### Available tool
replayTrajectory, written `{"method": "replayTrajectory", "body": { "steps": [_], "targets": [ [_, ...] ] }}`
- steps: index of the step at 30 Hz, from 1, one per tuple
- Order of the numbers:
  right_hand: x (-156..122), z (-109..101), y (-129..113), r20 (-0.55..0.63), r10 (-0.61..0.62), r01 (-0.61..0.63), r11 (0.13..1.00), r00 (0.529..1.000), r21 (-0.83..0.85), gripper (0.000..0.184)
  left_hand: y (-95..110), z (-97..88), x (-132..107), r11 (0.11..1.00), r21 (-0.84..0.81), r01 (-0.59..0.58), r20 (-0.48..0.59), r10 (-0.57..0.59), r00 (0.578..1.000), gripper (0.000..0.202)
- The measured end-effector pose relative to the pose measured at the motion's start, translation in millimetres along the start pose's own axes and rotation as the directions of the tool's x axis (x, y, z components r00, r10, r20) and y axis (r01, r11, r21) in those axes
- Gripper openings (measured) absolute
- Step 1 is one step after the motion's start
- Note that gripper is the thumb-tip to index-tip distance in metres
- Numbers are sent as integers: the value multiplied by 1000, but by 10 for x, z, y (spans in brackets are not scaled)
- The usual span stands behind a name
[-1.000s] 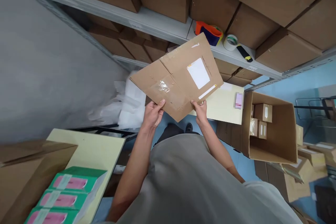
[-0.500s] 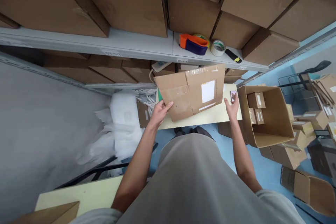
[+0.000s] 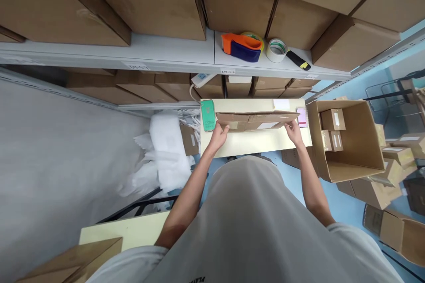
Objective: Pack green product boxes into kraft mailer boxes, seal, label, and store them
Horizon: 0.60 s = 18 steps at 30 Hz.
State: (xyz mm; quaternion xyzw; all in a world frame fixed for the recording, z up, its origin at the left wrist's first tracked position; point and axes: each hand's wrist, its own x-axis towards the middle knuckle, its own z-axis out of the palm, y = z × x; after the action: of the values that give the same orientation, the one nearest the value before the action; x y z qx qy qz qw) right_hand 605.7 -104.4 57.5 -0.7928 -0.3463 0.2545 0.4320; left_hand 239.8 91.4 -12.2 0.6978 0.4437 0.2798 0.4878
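A folded-flat cardboard box (image 3: 239,122) with a white label is tipped nearly edge-on to me above the small table (image 3: 259,143). My left hand (image 3: 218,136) grips its left end, thumb on the near face. At the other end my right hand (image 3: 294,132) holds the right corner with fingers closed. Left of the cardboard lies a green box (image 3: 208,115), close to my left hand. A phone with a pink and white screen (image 3: 302,117) rests just beyond my right hand. Behind the cardboard lies a white paper (image 3: 281,104).
On the shelf ahead sit an orange and blue tape dispenser (image 3: 241,47), a tape roll (image 3: 276,50) and a cutter (image 3: 298,59). A large open carton (image 3: 352,141) with small boxes stands at right. White foam wrap (image 3: 169,150) is at left.
The cardboard has tilted from facing me to nearly edge-on and come lower over the table. My right hand has moved from beside the phone onto its right end.
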Motion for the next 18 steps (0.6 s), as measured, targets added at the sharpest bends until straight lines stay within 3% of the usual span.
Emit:
{"method": "replayTrajectory", "body": {
  "steps": [4, 7, 10, 13, 16, 18],
  "targets": [
    [-26, 132, 128, 80, 1, -1, 1000, 997, 3, 50, 0, 197, 5, 974, -96, 206, -2, -207, 978, 42],
    [-72, 134, 170, 214, -3, 10, 999, 977, -32, 52, 64, 263, 6, 964, -145, 225, 6, -226, 974, 44],
    [-121, -18, 168, 367, -2, 45, 993, 930, -107, 50, 188, 267, -32, 959, -190, 211, -65, -227, 972, 48],
    [-100, -271, 81, 473, -25, 76, 993, 881, -89, 51, 397, 241, -140, 932, -246, 267, -176, -314, 933, 51],
    [-8, -458, -129, 440, 2, 12, 1000, 898, -29, 56, 688, 228, -250, 926, -230, 298, -248, -352, 902, 49],
    [48, -482, -314, 409, 12, 6, 999, 912, -44, 58, 890, 240, -259, 936, -124, 329, -299, -352, 887, 54]
  ]
}}
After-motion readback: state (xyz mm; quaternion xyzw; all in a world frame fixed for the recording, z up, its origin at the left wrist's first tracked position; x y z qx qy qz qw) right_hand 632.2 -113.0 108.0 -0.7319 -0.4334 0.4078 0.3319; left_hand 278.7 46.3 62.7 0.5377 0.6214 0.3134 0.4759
